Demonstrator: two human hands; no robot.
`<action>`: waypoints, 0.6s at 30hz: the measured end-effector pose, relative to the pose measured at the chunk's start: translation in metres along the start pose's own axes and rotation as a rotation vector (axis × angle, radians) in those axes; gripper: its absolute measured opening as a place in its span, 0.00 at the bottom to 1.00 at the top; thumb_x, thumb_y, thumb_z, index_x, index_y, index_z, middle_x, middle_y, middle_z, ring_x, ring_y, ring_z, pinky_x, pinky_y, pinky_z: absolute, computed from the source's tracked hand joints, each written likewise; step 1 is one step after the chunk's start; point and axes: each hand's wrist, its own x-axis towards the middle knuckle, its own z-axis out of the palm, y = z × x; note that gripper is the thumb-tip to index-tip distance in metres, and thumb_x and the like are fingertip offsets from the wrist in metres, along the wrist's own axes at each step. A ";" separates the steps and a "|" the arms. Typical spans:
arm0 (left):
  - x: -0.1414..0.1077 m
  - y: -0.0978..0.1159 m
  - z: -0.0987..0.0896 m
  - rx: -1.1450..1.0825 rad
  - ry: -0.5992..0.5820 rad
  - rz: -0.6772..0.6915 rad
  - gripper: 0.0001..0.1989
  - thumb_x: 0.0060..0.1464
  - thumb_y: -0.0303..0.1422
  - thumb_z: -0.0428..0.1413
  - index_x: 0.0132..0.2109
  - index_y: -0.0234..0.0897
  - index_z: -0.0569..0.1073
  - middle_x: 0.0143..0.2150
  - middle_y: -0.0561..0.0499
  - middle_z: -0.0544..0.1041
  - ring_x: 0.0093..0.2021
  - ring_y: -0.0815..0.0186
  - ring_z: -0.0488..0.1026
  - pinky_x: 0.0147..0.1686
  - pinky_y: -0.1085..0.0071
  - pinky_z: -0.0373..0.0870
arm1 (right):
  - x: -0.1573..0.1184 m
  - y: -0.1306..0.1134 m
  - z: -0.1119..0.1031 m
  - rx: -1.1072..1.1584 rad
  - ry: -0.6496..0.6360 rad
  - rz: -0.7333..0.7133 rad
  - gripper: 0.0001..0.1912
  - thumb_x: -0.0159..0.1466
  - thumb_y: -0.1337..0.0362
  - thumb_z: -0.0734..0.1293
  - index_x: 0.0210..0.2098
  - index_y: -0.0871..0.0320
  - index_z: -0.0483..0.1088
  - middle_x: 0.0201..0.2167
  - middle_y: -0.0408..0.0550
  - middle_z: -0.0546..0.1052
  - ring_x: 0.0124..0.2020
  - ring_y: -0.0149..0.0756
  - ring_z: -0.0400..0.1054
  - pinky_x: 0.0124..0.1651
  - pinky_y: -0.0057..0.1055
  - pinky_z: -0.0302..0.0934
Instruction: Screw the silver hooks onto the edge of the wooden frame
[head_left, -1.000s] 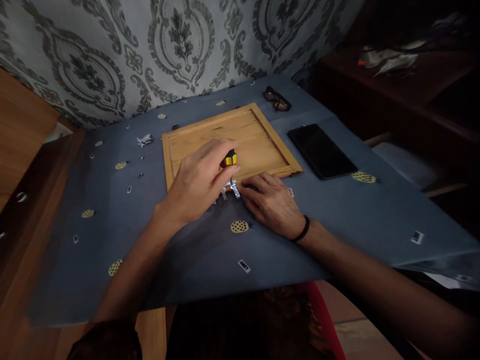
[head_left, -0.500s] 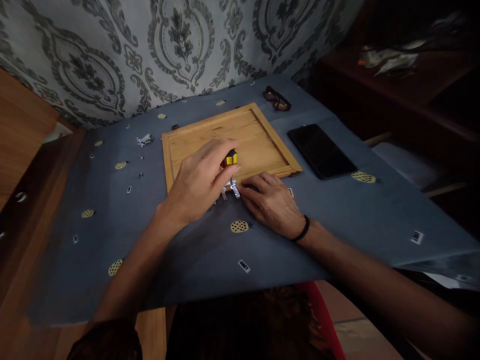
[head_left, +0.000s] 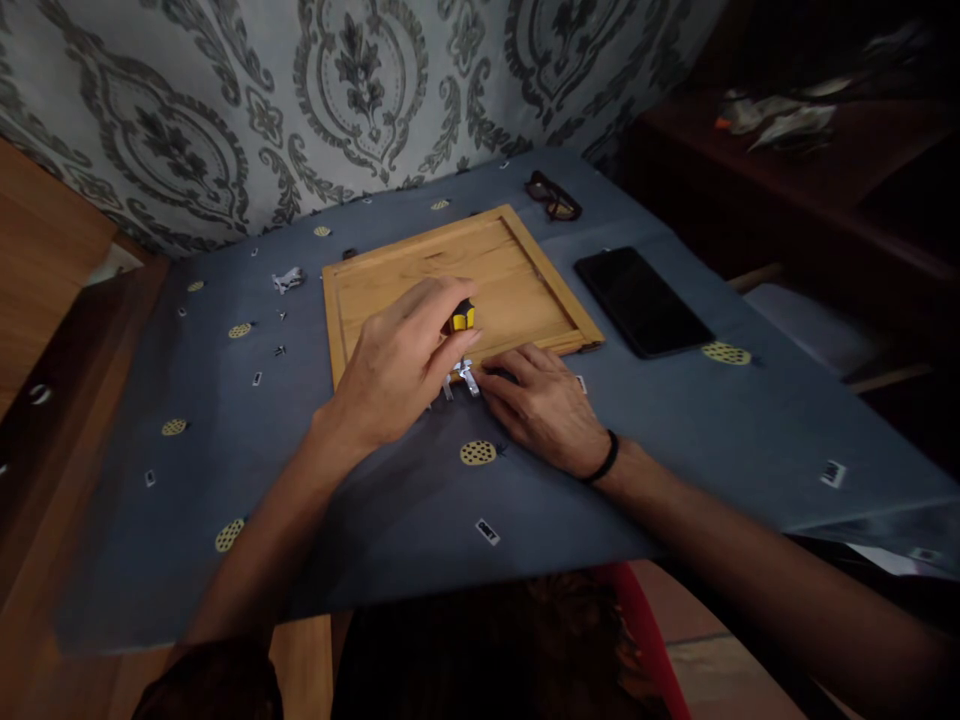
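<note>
Holding a screwdriver (head_left: 463, 316) with a yellow-and-black handle, a person's left hand (head_left: 397, 362) bends over the near edge of a framed wooden panel (head_left: 491, 262). Its thumb and fingers are closed around the handle, which stands roughly upright, the shaft pointing down at a silver metal fitting (head_left: 469, 379) on that near edge. The right hand (head_left: 547, 412), with a black band (head_left: 604, 458) at the wrist, lies low just beside the fitting, its fingers bent and close together at the panel's edge; whether they pinch anything cannot be told. The panel lies flat on a bench (head_left: 660, 440) covered in blue cloth printed with yellow pineapples. To the panel's right lies a black phone (head_left: 643, 302); beyond its far right corner, dark-framed glasses (head_left: 553, 196). To its left are another silver piece (head_left: 288, 280) and tiny dark bits (head_left: 280, 351). Behind hangs grey-patterned fabric (head_left: 360, 85).
</note>
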 end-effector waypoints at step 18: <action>0.000 0.002 0.001 -0.064 -0.043 -0.024 0.12 0.67 0.31 0.53 0.56 0.37 0.70 0.52 0.46 0.78 0.50 0.63 0.76 0.52 0.66 0.75 | -0.001 0.001 0.002 -0.027 0.020 -0.017 0.12 0.70 0.66 0.62 0.48 0.58 0.77 0.42 0.53 0.78 0.44 0.44 0.64 0.43 0.39 0.58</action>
